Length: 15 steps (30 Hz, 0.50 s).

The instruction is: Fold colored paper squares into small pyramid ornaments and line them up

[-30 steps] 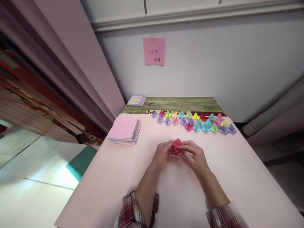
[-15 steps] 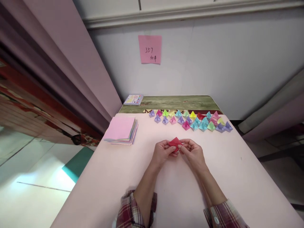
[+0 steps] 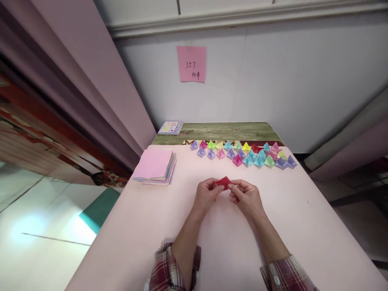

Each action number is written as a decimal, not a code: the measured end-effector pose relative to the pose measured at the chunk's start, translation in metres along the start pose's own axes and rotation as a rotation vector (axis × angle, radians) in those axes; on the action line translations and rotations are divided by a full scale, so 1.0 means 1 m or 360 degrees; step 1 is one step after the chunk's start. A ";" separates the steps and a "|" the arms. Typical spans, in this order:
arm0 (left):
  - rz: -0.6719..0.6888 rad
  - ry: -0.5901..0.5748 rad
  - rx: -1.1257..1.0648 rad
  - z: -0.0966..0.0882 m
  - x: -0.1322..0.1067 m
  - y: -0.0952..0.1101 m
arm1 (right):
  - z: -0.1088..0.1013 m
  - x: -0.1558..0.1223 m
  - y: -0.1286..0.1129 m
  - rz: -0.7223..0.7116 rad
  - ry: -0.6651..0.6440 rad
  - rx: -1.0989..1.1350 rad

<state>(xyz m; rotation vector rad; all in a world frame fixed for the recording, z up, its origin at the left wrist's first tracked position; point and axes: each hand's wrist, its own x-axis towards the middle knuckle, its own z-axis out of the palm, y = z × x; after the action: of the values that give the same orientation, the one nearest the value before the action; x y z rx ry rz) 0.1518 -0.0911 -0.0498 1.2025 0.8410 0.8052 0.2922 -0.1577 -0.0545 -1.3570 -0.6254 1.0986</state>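
Observation:
A small folded piece of red paper is held between both hands above the pale pink table. My left hand pinches its left corner, thumb on the near face. On the opposite side, my right hand grips the right corner between thumb and fingers. The paper's peak points away from me, and fingers cover its two side corners. Beyond the hands stand several small folded paper boats in many colours, set in uneven rows.
At the left edge of the table lies a stack of coloured square paper, pink on top. A printed packet rests at the back left. Behind the table is a white wall with a pink note stuck on it.
The red paper now looks flatter from front to back, and its lower part no longer hangs below the thumbs. My right fingers have curled in slightly. The boats and stack are unmoved.

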 end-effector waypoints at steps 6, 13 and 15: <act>-0.0020 0.0002 -0.0295 0.006 -0.002 0.005 | 0.006 -0.003 -0.005 -0.0116 -0.0021 0.0135; 0.0114 0.0030 -0.0357 0.004 -0.003 0.007 | 0.002 -0.003 -0.008 -0.0401 -0.0074 -0.0001; 0.0118 0.0045 -0.0329 0.004 -0.002 0.006 | 0.002 -0.004 -0.008 -0.0407 -0.0075 -0.0015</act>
<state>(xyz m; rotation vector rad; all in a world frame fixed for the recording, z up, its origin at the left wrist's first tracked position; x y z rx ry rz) 0.1534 -0.0937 -0.0430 1.0459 0.7205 0.9476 0.2906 -0.1588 -0.0453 -1.2233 -0.8156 0.9238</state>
